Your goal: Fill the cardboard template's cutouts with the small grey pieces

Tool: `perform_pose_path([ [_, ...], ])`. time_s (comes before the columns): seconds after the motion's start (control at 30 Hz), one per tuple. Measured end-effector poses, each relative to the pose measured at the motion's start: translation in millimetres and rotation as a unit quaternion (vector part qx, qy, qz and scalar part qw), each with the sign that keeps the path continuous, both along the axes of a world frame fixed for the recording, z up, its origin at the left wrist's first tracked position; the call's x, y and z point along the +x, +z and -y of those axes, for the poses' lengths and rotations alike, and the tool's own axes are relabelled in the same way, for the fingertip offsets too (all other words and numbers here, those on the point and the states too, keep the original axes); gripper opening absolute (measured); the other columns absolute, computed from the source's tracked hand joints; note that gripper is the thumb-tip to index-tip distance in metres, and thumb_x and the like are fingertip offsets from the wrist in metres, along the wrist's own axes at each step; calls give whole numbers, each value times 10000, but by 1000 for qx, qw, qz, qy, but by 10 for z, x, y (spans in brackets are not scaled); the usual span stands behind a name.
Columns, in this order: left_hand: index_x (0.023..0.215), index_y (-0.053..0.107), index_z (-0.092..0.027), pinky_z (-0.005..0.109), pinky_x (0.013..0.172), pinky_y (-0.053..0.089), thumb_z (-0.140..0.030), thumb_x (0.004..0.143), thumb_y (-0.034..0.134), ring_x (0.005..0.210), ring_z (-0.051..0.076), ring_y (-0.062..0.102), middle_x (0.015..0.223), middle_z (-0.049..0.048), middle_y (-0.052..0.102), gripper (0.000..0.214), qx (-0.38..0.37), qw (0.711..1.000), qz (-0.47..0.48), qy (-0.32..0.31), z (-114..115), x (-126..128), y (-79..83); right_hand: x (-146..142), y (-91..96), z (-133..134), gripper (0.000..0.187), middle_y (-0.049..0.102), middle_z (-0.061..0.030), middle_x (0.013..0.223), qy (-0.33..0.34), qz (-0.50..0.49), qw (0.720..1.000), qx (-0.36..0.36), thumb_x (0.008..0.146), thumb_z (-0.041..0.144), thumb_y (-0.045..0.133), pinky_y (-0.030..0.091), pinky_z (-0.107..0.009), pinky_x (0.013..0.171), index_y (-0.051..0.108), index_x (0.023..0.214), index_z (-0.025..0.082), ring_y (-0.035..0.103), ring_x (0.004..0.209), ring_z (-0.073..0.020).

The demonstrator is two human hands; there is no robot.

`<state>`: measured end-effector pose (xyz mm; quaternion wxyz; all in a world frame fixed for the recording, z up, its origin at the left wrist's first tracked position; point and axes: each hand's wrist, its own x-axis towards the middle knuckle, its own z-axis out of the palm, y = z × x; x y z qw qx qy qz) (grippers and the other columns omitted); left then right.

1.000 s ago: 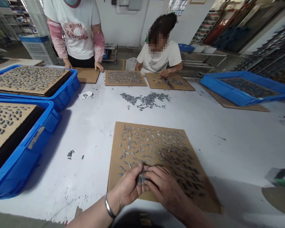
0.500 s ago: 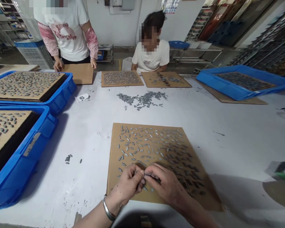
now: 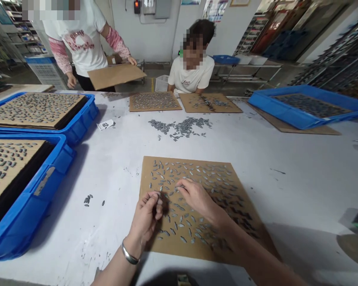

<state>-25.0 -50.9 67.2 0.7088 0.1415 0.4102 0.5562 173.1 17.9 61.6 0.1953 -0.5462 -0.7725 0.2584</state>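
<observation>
A brown cardboard sheet [image 3: 179, 249] lies before me on the white table, dotted with many small grey leaf-shaped pieces [image 3: 183, 239]. Over its left edge is my left hand [image 3: 147, 208], wearing a silver bangle [image 3: 129, 252]; thumb and forefinger pinch a small grey piece [image 3: 158, 195]. My right hand [image 3: 193, 195] reaches across the middle of the sheet, its fingertips closed on another small grey piece [image 3: 179, 187] at the surface. Whether that piece rests on the cardboard I cannot tell. My right forearm covers some of the pieces.
A loose heap of grey pieces [image 3: 185, 128] lies mid-table. Blue trays [image 3: 52, 184] with loaded sheets stand at left, another blue tray [image 3: 307, 121] at right. Two co-workers are across the table: one holds a cardboard sheet [image 3: 117, 75], one sits behind filled sheets [image 3: 155, 101].
My hands, together at the sheet's near part before, have parted. The left moved left and up, the right farther up the sheet. The standing co-worker has lifted a cardboard sheet and swung it right.
</observation>
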Motion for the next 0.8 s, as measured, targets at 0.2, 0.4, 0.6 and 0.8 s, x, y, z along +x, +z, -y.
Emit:
perform_pose_path([
  [0.2,829,604,-140,148,438,330,-188,802,795,524,50,446,700,-10,581,199,-47,992,76,85,-137,-234,-2,-186,-89,-180,186,695,-91,1066,42,125,991,-2,1000,166,504,475,-301,832,687,998,196,674,947,-214],
  [0.4,832,604,-116,144,427,360,-98,924,621,524,56,472,714,11,563,96,-80,985,133,82,-146,-244,-13,-195,-124,-203,190,698,-97,1073,34,142,989,-12,1000,174,516,479,-297,794,705,995,197,678,948,-220],
  [0.6,837,638,-97,151,456,432,-90,971,554,529,66,519,709,29,598,158,-93,984,133,78,-142,-235,48,-75,-46,-214,109,706,-69,949,-11,71,996,45,944,209,563,500,-312,745,671,928,214,677,849,-217],
  [0.8,964,703,-50,247,697,588,-227,1016,550,751,161,696,876,131,712,240,-101,983,154,-22,-41,-68,108,-49,232,308,152,693,-46,901,33,-27,995,89,973,223,533,514,-300,732,673,913,225,659,818,-194],
])
